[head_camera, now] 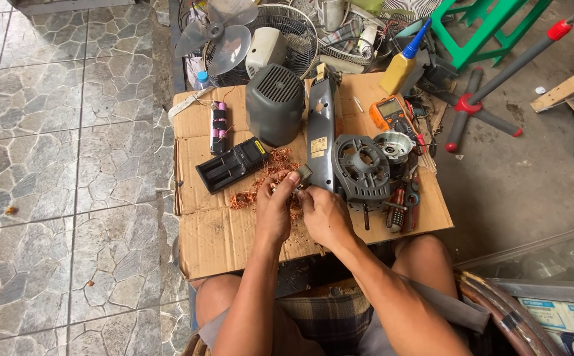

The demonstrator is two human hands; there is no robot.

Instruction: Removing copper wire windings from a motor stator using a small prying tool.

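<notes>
Cardboard [234, 244], a flattened brown sheet, covers the work surface above the person's knees; its near edge is hidden behind the forearms. On it, going down in size: a long grey fan-stand casing [321, 125] running far to near at the middle, a dark grey ribbed motor cover [274, 102] to its left, a round black motor bracket [361, 166] to its right, and a black battery charger [233, 165] lying at a slant on the left. Far left lies a small battery pack [218, 128] wrapped in black and pink. An orange multimeter [387, 112] sits far right, partly covered by leads. Loose copper wire [260, 181] is scattered just beyond the hands.

Both hands meet at the middle of the sheet. The left hand [275, 211] is curled, its thumb and fingertips pinched on a small dark part [304, 174] held just above the wire; what the part is cannot be made out. The right hand [326, 216] is closed beside it, fingers tucked under, and whether it grips the same part is hidden by the left.
</notes>
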